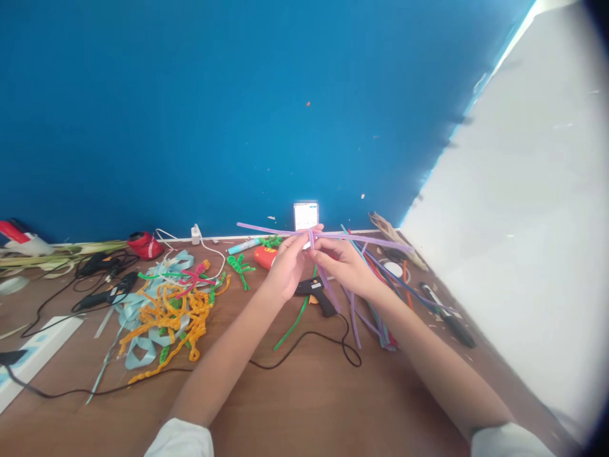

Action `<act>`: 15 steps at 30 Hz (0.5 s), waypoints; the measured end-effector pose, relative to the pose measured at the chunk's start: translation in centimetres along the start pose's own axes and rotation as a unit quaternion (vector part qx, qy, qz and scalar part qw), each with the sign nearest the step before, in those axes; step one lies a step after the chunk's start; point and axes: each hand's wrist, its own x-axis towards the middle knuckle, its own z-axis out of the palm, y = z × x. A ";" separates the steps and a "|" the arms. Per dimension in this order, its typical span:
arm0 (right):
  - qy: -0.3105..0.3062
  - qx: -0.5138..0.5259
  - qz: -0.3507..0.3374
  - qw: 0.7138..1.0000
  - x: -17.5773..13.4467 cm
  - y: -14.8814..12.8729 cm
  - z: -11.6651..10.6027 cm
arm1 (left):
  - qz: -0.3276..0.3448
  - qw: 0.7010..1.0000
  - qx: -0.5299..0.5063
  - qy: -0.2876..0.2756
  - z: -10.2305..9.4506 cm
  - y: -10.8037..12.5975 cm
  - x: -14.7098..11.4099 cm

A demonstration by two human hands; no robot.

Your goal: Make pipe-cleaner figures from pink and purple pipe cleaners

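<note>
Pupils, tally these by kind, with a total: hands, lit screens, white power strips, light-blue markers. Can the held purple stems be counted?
Hands: 2 (left hand, right hand)
Lit screen: 1
White power strip: 1
Light-blue marker: 1
Total: 5
Left out: the held purple stems, which overlap too much to count.

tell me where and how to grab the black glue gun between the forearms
Likely best by its handle, from the near side: the black glue gun lies with its handle slanting toward the person and rightward. Mind the cord looping nearby.
</note>
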 end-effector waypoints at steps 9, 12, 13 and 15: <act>0.033 0.190 0.112 0.975 -0.2 -1.2 -0.3 | 0.083 0.995 0.063 0.003 -0.2 0.1 0.3; 0.025 0.244 0.135 0.960 -0.2 -1.2 -0.3 | 0.117 0.987 0.107 0.022 -0.6 -0.5 0.4; 0.020 0.253 0.139 0.957 -0.1 -1.2 -0.3 | 0.130 0.983 0.127 0.025 -0.8 -0.6 0.5; 0.021 0.254 0.151 0.955 -0.1 -1.0 -0.4 | 0.152 0.973 0.174 0.023 -1.1 -0.7 0.6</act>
